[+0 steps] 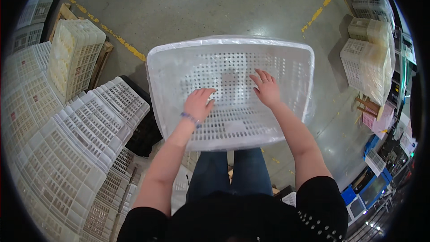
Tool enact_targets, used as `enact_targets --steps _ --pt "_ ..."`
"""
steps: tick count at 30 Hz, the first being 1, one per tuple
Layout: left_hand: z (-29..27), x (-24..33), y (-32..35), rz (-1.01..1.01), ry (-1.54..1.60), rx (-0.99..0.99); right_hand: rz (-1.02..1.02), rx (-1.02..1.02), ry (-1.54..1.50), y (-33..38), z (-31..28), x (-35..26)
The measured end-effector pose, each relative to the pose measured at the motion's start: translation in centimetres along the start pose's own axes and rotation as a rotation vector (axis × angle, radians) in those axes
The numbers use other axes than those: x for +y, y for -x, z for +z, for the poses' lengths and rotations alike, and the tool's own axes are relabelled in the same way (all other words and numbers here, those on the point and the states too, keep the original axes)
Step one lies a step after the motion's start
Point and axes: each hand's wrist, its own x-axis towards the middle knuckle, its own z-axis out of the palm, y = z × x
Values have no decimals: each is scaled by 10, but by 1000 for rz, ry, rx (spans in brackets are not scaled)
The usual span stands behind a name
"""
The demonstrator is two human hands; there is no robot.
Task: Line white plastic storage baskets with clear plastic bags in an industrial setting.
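In front of my legs stands a large white perforated plastic basket (230, 42), its rim and walls covered by a clear plastic liner bag. Both my hands are over its open top. My left hand (199, 104), with a bluish bracelet at the wrist, has its fingers stretched out and apart from the thumb. To its right my right hand (267, 90) reaches farther in, its fingers spread. Neither one holds anything. Whether the fingertips touch the liner, I cannot tell.
Stacked white crates (76, 152) crowd the left side, with a yellowish crate (78, 56) on a wooden pallet behind them. Plastic-wrapped crates (367, 62) stand at the right. Yellow lines (123, 47) mark the grey floor (179, 9). Machinery (376, 186) is at the lower right.
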Motion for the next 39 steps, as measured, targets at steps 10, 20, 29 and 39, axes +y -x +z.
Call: enact_targets --steps 10,20,29,39 --pt "92 -128 -2 -586 -721 -1046 310 -601 275 -12 100 97" --pt "9 -13 63 -245 110 -336 216 -354 -521 180 -78 -50" --pt "9 117 79 -247 99 -625 281 -335 -493 327 -145 -8" --pt "156 428 -21 62 -132 -748 623 -9 -568 496 -221 202"
